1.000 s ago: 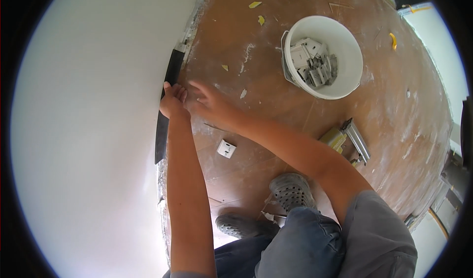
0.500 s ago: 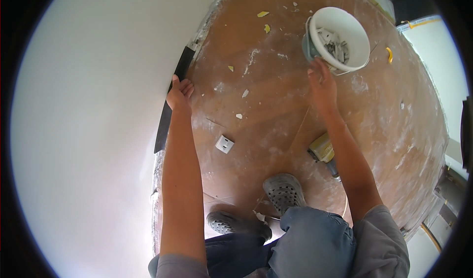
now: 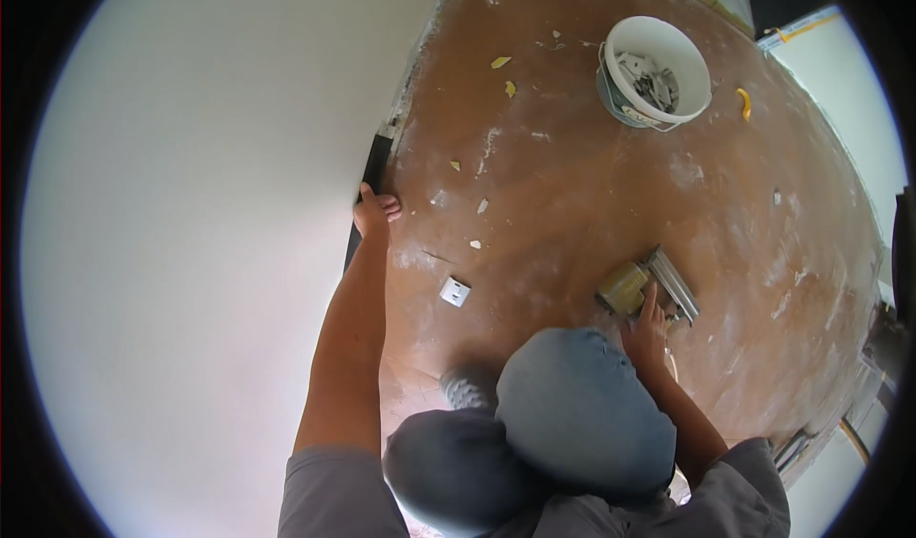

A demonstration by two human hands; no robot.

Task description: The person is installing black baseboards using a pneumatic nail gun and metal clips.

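Observation:
My left hand (image 3: 374,212) is stretched out to the foot of the white wall (image 3: 191,252). Its fingers curl on the edge of a black skirting strip (image 3: 375,161) that runs along the wall's base. My right hand (image 3: 649,333) lies on the near end of a nail gun (image 3: 654,282), a grey metal tool with an olive cylinder, which rests on the brown floor. How firmly the fingers grip the tool is hidden. My knees in grey trousers (image 3: 572,414) fill the lower middle.
A white bucket (image 3: 701,66) with several grey metal pieces inside stands far right on the dusty brown floor (image 3: 572,175). A small white square plate (image 3: 455,292) lies near my left forearm. Yellow scraps (image 3: 500,62) and white chips are scattered about.
My right hand left the black strip, reached to the bucket, then came back down onto the nail gun. My left hand stayed at the strip. The view shifted as I crouched lower.

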